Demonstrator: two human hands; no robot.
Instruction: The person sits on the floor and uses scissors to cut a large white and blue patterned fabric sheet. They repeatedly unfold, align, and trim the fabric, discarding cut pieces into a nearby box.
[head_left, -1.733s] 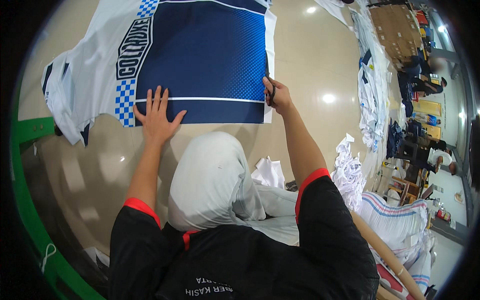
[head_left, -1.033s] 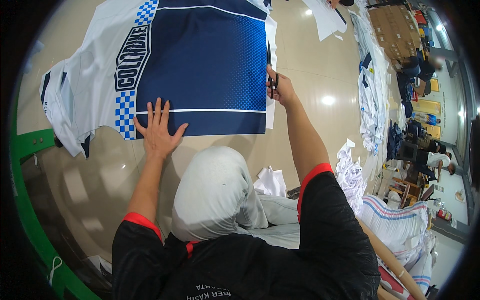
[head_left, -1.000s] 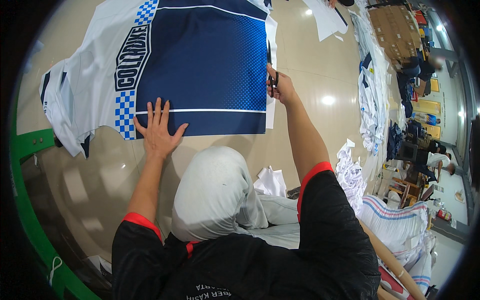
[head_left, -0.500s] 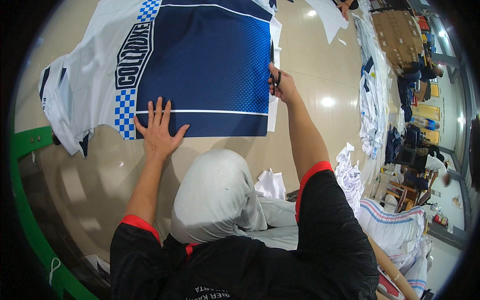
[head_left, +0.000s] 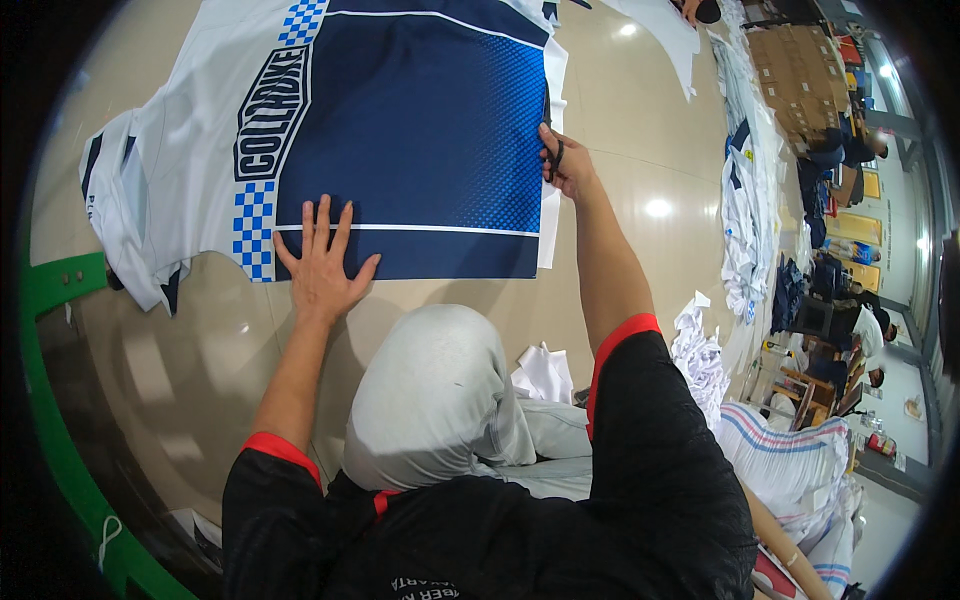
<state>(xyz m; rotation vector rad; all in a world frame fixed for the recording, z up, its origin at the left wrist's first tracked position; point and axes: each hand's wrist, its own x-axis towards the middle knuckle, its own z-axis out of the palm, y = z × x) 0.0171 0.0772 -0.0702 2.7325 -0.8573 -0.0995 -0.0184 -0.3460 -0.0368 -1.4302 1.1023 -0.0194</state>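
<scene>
A printed fabric panel, navy with blue dots, a white stripe and checkered edging, lies flat on the tiled floor. My left hand presses on its near-left corner, fingers spread. At the panel's right edge my right hand grips black-handled scissors. Their blades point away from me along the edge and are partly hidden by the cloth. A white fabric margin runs beside that edge under the scissors. White jersey pieces lie at the panel's left.
Green metal frame curves along the left. White scraps lie near my knee, with a heap of cuttings farther right. Beyond are piled garments, striped sacks and cardboard boxes. Another person's hand shows at the top.
The scissors have tilted slightly and their blades now show less beside the panel's edge. My left hand stays on the cloth. The other person's hand and white cloth at the top have shifted.
</scene>
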